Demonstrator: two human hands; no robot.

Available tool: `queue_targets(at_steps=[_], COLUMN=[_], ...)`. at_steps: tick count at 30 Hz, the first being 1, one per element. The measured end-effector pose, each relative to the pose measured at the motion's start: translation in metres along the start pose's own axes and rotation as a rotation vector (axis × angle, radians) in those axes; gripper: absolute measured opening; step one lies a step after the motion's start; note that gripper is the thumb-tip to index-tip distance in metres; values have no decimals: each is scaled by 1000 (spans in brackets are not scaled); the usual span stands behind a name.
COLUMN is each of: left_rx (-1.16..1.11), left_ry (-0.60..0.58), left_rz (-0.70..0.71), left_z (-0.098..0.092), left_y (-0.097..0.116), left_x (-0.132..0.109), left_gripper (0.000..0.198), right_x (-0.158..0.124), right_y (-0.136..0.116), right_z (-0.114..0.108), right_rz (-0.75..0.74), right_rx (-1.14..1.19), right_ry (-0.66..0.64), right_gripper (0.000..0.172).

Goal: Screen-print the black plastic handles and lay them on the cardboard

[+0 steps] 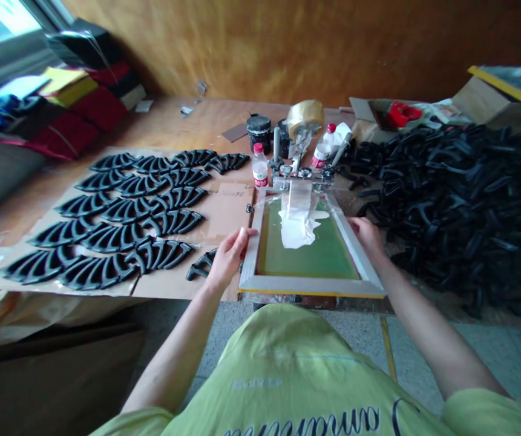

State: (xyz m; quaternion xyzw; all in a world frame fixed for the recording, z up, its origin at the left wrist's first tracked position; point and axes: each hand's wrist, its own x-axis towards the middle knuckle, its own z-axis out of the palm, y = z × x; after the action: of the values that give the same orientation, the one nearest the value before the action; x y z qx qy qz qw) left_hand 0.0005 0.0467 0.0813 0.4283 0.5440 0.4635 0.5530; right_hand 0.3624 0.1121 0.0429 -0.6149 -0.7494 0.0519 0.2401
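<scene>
A screen printing frame (306,286) lies in front of me, with silver-grey edges and a green mesh (282,260). White ink or paste (299,233) is spread on the mesh's upper middle, below a pale squeegee-like blade (299,197). My left hand (229,257) grips the frame's left edge, fingers bent against it. On the opposite side, my right hand (367,237) is closed at the right edge, its fingers partly hidden by the frame. Close to my left hand lies a curved black plastic part (201,264). A metal clamp mechanism (303,174) stands at the frame's far end.
Rows of black parts (119,221) cover cardboard (228,212) on the left. A large heap of black parts (455,200) fills the right. Behind the frame stand a bottle (260,166), another bottle (324,147), a black tub (259,133) and a tape roll (305,118).
</scene>
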Motion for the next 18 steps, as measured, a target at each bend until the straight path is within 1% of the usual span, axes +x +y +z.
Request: queue_targets(at_steps=[2,3,4,5,6,7,9,10,11,12,15,16,18], left_rx=[7,10,16,27,44,62,88,93,95,95,107,119,146], left_ry=[-10,-6,5,15,22,27,25,20,16,14,26,35,57], left_rz=[-106,-142,-168,-184,-192,-196,-201,-207,-214,-219,-221,-217,-206], left_z=[-1,-1,0,0,1,1,0,0,-1,-2,-2,-2,-1], left_y=[-36,-52,-66,-77,-86,-92,-99,-101,-102,-103,-104,-105,-104], left_x=[-6,-7,-5,-3,-1,2,5,6,7,7,6,6,6], left_gripper=[65,72,78,82,84,83,81,80,79,78,75,74,71], right_x=[22,33,43,50,56,58,53,45,36,25,-3,-8,-8], right_y=[-3,-12,-24,-39,-54,-69,-92,-99,-102,-102,-92,-88,-82], right_z=[-8,-8,-5,1,8,15,29,33,36,37,28,23,15], right_rz=[10,-22,-71,-130,-184,-224,-260,-267,-277,-296,-426,-479,-557], right_rx=[14,22,28,22,0,-33,-107,-140,-166,-182,-156,-128,-80], right_ry=[71,76,66,33,-20,-87,-254,-333,-394,-436,-491,-513,-572], right_gripper=[38,42,51,60,63,59,38,26,18,15,27,30,32])
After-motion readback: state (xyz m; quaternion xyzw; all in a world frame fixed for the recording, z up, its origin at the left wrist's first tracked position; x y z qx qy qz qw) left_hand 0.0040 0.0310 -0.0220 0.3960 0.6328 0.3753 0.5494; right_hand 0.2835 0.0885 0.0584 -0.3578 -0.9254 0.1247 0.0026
